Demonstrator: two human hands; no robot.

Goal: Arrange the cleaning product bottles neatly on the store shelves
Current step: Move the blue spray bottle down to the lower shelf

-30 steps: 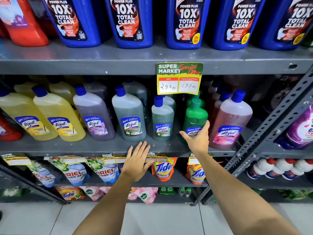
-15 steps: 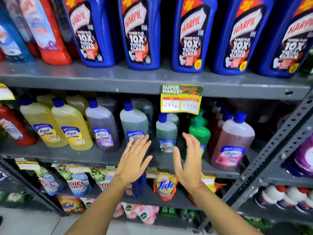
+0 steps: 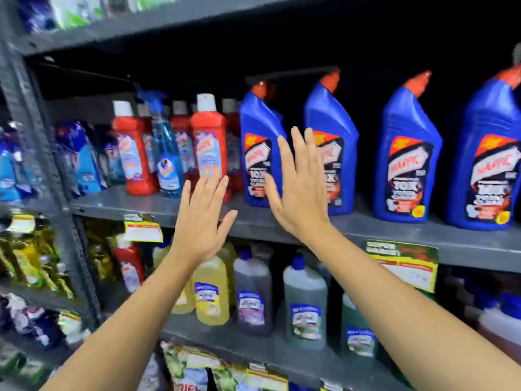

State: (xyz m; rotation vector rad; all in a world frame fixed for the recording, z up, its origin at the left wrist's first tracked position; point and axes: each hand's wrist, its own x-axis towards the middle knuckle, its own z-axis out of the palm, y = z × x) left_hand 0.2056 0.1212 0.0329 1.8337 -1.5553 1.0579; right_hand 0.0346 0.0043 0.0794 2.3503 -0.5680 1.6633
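Both hands are up, fingers spread and empty, and the right hand [image 3: 300, 190] is nearer than the left hand [image 3: 201, 221] to the upright blue bottle [image 3: 258, 148] standing just beyond its fingertips.

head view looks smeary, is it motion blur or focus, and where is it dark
Head view: motion blur, labels on the blue bottles and red bottles smeared and hard to read; both hands, left and right, soft-edged; the back of the upper shelf falls into black; shelf lines bow from the wide lens.
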